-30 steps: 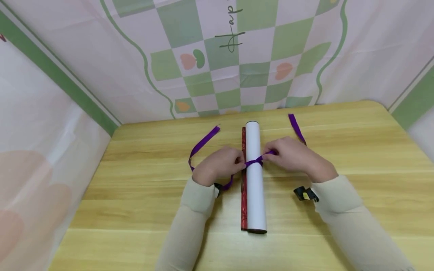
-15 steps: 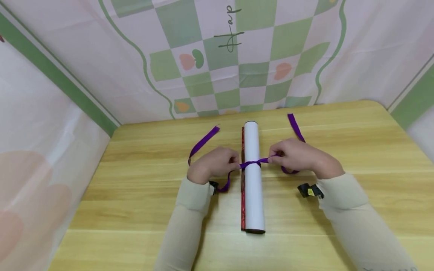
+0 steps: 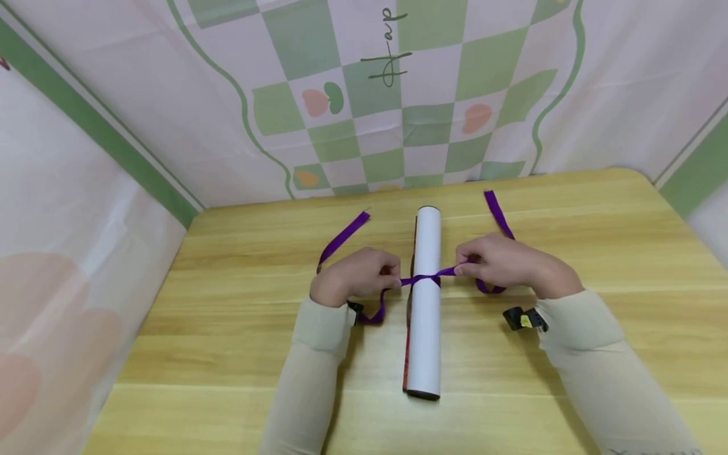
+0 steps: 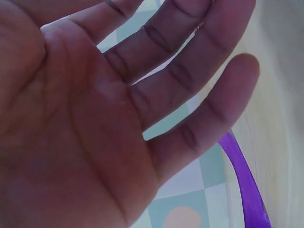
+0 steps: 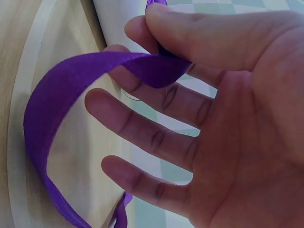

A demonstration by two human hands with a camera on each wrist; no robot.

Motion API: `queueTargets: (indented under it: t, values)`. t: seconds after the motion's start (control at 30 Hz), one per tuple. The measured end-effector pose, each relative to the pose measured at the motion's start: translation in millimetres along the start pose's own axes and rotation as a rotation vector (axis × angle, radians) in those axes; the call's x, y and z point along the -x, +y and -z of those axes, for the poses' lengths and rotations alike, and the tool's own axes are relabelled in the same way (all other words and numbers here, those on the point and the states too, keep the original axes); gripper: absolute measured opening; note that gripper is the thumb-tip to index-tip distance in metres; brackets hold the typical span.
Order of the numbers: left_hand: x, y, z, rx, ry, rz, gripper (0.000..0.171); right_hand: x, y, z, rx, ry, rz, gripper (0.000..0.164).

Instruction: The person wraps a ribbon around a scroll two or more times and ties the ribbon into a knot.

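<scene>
The left hand and right hand have drawn apart, each pinching a purple fabric ribbon across a white cylindrical roll at centre frame. The step appears to be tightening; the next pull likely calls for even tension. Flat ribbon twists narrow over the smooth roll.

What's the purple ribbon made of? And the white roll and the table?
The purple ribbon looks like smooth fabric, maybe satiny: it's thin, bends in soft curves and twists. The white roll could be paper or thin plastic; it looks smooth and plain, so I can't tell which. The table looks like wood or a wood-print surface, smooth with a slight shine, because grain streaks show.
</scene>
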State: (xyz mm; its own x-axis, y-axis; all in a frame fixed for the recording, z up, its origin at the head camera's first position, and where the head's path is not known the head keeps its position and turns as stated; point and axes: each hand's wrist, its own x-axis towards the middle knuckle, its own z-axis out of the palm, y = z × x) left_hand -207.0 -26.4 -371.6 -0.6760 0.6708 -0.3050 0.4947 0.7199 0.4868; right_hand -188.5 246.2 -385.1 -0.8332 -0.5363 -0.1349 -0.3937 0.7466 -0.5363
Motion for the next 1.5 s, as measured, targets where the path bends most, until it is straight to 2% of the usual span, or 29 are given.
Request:
queueTargets:
  t: [0.43,0.63,0.77,0.9,1.03,1.17,1.27,1.5]
  values:
    - [-3.4,4.0,-1.7,0.020,-0.016,0.028,0.022,0,7,2,-0.078,-0.027,-0.054,0.023]
    - [-4.4,7.2,-3.0,0.092,-0.032,0.076,0.023,1,8,6,-0.087,-0.021,-0.060,0.016]
    - [-0.7,7.5,-0.1,0.108,-0.019,0.105,0.020,2,8,9,-0.065,0.002,-0.066,0.016]
    - [6.1,6.0,5.2,0.126,-0.015,0.147,0.024,5,10,11,-0.060,0.020,-0.104,0.020]
    - [14.8,4.1,13.2,0.118,-0.003,0.153,0.026,7,11,14,-0.078,0.022,-0.124,0.022]
    - [23.7,5.7,20.1,0.110,0.024,0.076,0.027,7,10,15,-0.077,0.013,-0.128,0.021]
    - [28.4,9.6,23.2,0.142,0.050,-0.026,0.026,7,11,14,-0.076,0.009,-0.132,0.021]
    - [31.1,16.3,26.4,0.292,0.149,-0.339,0.026,5,11,12,-0.071,0.010,-0.120,0.020]
